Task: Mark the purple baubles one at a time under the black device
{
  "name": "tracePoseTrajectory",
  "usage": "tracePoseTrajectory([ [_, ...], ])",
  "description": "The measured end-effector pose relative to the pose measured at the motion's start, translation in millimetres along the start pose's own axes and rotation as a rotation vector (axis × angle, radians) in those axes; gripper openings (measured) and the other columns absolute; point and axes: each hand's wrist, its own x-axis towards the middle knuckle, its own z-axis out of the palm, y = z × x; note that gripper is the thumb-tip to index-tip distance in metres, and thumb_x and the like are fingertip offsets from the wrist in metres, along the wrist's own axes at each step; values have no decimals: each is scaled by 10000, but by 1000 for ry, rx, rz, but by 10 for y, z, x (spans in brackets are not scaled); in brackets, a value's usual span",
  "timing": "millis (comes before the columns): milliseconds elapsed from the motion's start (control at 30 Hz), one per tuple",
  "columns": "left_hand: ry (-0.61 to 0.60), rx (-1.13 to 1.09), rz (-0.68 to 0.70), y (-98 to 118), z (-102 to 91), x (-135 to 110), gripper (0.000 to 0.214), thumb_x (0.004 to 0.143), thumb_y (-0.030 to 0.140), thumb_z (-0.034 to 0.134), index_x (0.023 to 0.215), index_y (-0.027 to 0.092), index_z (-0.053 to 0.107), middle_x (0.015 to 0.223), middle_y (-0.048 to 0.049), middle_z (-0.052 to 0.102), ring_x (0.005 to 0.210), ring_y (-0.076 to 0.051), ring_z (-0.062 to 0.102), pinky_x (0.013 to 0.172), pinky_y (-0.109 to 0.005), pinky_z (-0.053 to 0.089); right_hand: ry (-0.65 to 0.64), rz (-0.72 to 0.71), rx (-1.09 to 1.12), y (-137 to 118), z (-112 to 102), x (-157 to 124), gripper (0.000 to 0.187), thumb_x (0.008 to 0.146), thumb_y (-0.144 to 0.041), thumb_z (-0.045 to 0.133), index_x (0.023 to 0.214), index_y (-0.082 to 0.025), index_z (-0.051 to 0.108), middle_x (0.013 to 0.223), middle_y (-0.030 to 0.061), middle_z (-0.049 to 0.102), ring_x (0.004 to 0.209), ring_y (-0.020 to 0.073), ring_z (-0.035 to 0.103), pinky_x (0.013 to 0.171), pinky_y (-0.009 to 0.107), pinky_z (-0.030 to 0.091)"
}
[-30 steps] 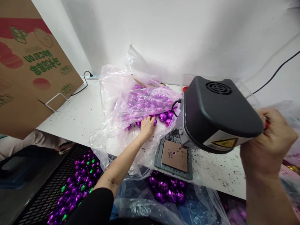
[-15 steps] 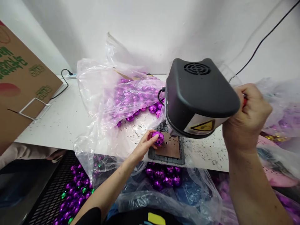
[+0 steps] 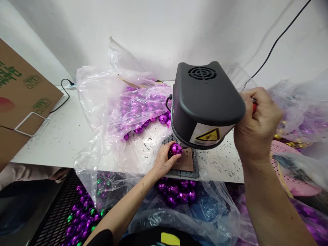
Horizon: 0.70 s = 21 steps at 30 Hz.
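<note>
A: In the head view, where does our faceted purple ball (image 3: 176, 149) lie?

B: In our left hand (image 3: 165, 159), the nearer one, which is curled round it, over the brown plate (image 3: 186, 163) and by the near left edge of the black machine head (image 3: 207, 99); whether it touches the plate we can't tell

A: And our right hand (image 3: 258, 126)?

B: Well to the right, closed round a red handle (image 3: 254, 106); the ball is round, so we see no long axis

Carton (image 3: 25, 102) left, basket (image 3: 282, 149) right, machine (image 3: 205, 99) between.
</note>
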Motion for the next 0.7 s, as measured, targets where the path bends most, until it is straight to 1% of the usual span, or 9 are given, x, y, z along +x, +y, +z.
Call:
tracePoseTrajectory([
  [133,26,188,170,44,44,-36,428,907,275,715,1305,211,573,1270,-105,654,1175,-287,598,1035,-464,474,-4,3,18,5,7,-8,425,1023,-466,486,776,-120,499,639,-27,405,609,25,362,580,178,267],
  [200,43,253,202,64,91,-59,463,876,245,739,1303,203,566,1307,-118,626,1219,-299,571,1059,-475,460,1,-9,7,1,9,-9,423,1023,-461,487,775,-120,498,634,-29,404,608,23,359,579,179,258],
  [267,55,270,194,83,149,-77,480,856,215,741,1297,197,553,1329,-125,606,1244,-302,556,1076,-481,450,8,-17,-4,-3,10,-10,417,1027,-453,483,777,-120,502,634,-28,412,613,24,368,585,179,262],
  [333,58,243,168,106,201,-83,488,854,222,741,1296,200,534,1320,-120,610,1245,-296,561,1088,-485,440,14,-11,-10,-3,14,-14,414,1030,-449,479,780,-120,508,638,-26,425,621,26,379,592,179,270],
  [467,65,191,103,152,257,-64,404,874,301,746,1220,208,560,1193,-88,668,1171,-290,602,1098,-512,423,16,-1,9,15,20,-35,410,1033,-461,476,801,-126,520,651,-26,433,633,29,390,610,180,295],
  [567,66,215,86,160,276,-55,323,906,304,700,1187,195,584,1184,-106,669,1166,-303,600,1122,-565,390,20,3,3,27,13,-38,404,1036,-460,472,812,-128,518,669,-23,428,647,30,390,617,182,292],
  [700,14,230,63,150,285,-66,330,924,311,660,1221,187,589,1218,-137,651,1208,-328,581,1170,-640,315,31,-15,-41,-10,-7,-54,393,1042,-447,478,833,-121,544,686,-16,444,662,26,398,619,184,294],
])
